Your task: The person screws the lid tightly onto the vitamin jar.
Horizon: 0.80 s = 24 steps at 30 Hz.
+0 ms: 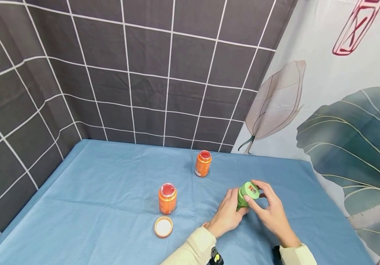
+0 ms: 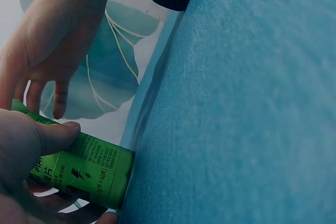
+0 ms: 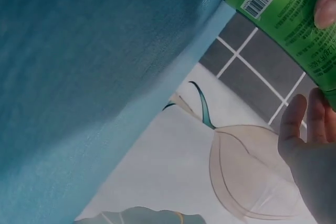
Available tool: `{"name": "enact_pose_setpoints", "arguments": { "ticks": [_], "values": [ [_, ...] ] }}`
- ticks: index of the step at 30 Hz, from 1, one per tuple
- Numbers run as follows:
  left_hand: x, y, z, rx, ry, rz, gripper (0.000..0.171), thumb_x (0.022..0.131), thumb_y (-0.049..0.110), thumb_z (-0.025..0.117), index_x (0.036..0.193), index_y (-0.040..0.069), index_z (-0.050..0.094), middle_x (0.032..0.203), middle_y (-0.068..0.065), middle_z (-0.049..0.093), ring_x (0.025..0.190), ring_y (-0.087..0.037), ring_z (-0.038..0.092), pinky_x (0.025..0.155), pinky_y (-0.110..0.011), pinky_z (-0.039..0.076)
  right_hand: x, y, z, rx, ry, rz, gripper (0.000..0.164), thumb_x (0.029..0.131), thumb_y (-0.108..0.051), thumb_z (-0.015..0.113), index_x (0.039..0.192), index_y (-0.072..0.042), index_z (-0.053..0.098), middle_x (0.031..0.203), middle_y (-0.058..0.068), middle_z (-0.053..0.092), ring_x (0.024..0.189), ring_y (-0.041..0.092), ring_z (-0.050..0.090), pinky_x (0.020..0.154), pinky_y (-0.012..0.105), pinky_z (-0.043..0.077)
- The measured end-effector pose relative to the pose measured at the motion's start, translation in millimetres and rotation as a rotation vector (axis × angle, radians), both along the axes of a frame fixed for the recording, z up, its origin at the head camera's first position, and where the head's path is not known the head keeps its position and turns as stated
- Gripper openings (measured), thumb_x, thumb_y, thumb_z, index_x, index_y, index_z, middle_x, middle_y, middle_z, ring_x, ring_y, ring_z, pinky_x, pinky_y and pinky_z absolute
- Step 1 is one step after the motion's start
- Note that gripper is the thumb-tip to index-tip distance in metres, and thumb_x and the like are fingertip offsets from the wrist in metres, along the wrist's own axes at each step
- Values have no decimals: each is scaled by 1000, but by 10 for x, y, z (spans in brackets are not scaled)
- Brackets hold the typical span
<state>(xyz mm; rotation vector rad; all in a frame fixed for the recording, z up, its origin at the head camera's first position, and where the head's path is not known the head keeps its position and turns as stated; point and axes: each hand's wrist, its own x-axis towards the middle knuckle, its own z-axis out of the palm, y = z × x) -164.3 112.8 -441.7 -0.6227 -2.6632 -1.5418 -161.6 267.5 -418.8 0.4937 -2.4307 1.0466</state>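
On the right side of the table stands a green pill bottle [image 1: 240, 201], held around its body by my left hand [image 1: 226, 215]. My right hand [image 1: 273, 213] grips the bottle's green lid [image 1: 251, 190] at its rim, thumb on the near side and fingers on the far side. In the left wrist view, the printed bottle [image 2: 102, 169] meets the blue cloth with its base, and the left thumb lies across the label. A barcode shows on the bottle's [image 3: 283, 17] other side in the right wrist view. The lid sits on the bottle's top; how tightly cannot be seen.
Left of my hands, an orange bottle [image 1: 167, 204] stands without a lid, its mouth red inside. An orange-rimmed lid [image 1: 163, 226] lies white side up before it. Another lidless orange bottle [image 1: 203, 167] stands near the back edge of the blue-clothed table [image 1: 94, 198].
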Motion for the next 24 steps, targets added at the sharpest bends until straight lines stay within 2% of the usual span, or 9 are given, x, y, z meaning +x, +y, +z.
{"name": "enact_pose_setpoints", "arguments": {
  "ticks": [5,14,19,24],
  "values": [
    [15,-1,-12,9,1,-11,49,87,25,62,130,15,40,113,1,46,94,-6,49,80,-23,42,2,-7,-18,12,2,-6,55,78,-13,72,128,-20,50,122,1,52,100,4,48,76,22,39],
    [31,-23,-16,14,-5,-28,50,89,27,60,131,12,38,117,-1,47,99,-7,49,83,-24,42,32,-50,12,-47,-40,15,55,76,-7,73,126,-14,52,122,5,55,100,5,51,78,18,40],
    [11,-27,24,71,-115,-37,57,85,35,63,132,16,36,120,1,49,103,-8,50,85,-27,42,123,-146,192,-51,-51,28,52,77,-3,71,125,-8,51,120,10,56,96,6,53,78,20,41],
    [14,16,-5,121,-212,45,59,80,42,67,128,19,42,113,4,53,98,-8,53,82,-30,43,182,-200,273,-43,-70,25,50,78,-4,71,124,-7,52,119,10,56,95,2,53,78,19,41]
  ]
}}
